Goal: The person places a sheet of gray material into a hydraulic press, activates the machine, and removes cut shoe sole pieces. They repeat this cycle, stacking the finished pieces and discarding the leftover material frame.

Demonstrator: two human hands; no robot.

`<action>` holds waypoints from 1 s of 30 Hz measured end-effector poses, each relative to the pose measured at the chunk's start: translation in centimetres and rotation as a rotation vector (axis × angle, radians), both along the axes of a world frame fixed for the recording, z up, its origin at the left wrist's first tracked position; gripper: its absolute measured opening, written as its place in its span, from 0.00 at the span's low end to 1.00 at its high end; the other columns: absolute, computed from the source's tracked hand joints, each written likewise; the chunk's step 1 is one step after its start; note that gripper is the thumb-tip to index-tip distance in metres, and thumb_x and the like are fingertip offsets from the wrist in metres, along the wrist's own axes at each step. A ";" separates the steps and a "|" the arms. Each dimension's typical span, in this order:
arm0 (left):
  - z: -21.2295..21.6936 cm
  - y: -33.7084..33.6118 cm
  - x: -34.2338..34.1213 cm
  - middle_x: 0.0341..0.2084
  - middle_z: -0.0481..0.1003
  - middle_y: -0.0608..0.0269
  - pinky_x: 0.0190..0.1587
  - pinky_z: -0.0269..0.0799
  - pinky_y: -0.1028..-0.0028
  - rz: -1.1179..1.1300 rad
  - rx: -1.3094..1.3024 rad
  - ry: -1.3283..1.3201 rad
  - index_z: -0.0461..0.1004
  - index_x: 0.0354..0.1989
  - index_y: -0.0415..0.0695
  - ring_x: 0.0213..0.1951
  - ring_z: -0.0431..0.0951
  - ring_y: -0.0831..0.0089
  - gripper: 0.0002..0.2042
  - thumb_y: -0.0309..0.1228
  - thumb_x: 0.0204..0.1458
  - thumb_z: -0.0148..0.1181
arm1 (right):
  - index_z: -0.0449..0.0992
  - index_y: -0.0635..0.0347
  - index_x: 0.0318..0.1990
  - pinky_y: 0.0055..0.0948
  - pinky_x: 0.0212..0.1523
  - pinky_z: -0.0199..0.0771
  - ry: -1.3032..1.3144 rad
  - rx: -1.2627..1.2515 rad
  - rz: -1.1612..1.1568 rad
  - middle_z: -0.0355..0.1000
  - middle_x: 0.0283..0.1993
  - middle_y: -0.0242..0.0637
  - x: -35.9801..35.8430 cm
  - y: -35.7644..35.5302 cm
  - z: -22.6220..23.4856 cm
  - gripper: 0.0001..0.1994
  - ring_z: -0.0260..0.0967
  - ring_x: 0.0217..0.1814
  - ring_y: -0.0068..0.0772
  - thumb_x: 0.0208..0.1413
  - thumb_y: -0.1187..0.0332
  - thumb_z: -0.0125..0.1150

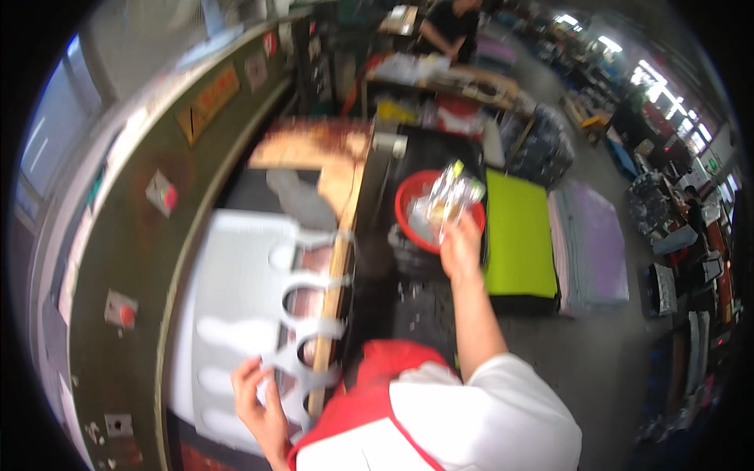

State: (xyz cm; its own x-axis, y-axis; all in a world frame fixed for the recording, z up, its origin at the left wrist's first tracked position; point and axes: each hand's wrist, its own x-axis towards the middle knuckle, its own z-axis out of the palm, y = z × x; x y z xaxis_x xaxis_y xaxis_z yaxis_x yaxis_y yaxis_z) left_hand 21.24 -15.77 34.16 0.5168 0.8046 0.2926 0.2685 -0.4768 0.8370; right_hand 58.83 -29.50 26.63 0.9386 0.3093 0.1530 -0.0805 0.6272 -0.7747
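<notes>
My right hand (pixel 461 245) is stretched forward, its fingers closed on a shiny, silvery, see-through bundle (pixel 455 191) with a yellow-green bit at its top. Blur hides its exact kind. The bundle is held over a round red basin (pixel 402 212), which has something pale grey inside. My left hand (pixel 263 404) is at the near edge of a light grey sheet (pixel 247 259) with rounded cut-outs along its right side. Its fingers are apart and slightly bent, with nothing seen in them. Whether they touch the sheet I cannot tell. A loose dark grey cut piece (pixel 300 198) lies beyond the sheet.
A long green machine beam (pixel 157 228) runs along the left. The sheet lies on a worn wooden board (pixel 345 149). Right of the basin are a lime-green stack (pixel 518 235) and a pale purple stack (pixel 597 243). Another person (pixel 452 31) stands behind a cluttered table (pixel 487 86).
</notes>
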 end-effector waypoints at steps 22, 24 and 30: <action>-1.6 1.9 -1.1 0.47 0.73 0.53 0.57 0.61 0.64 -0.030 -0.069 0.063 0.77 0.42 0.41 0.53 0.70 0.58 0.09 0.28 0.55 0.54 | 0.69 0.66 0.48 0.26 0.44 0.73 0.105 -0.071 -0.159 0.73 0.44 0.39 8.6 -0.7 -2.6 0.12 0.73 0.43 0.28 0.56 0.80 0.53; -1.4 1.8 -1.4 0.47 0.73 0.53 0.57 0.61 0.64 -0.042 -0.039 0.067 0.77 0.42 0.41 0.53 0.70 0.58 0.09 0.28 0.56 0.54 | 0.69 0.65 0.47 0.30 0.44 0.75 0.060 -0.096 -0.181 0.73 0.45 0.40 10.8 -0.5 -2.6 0.11 0.73 0.45 0.31 0.57 0.79 0.52; -2.4 1.8 -1.9 0.46 0.74 0.52 0.57 0.61 0.64 -0.037 -0.071 0.084 0.77 0.43 0.41 0.52 0.71 0.58 0.10 0.29 0.56 0.54 | 0.70 0.61 0.47 0.30 0.38 0.77 0.107 -0.117 -0.203 0.74 0.43 0.38 16.4 -0.5 -1.6 0.10 0.74 0.42 0.32 0.58 0.77 0.52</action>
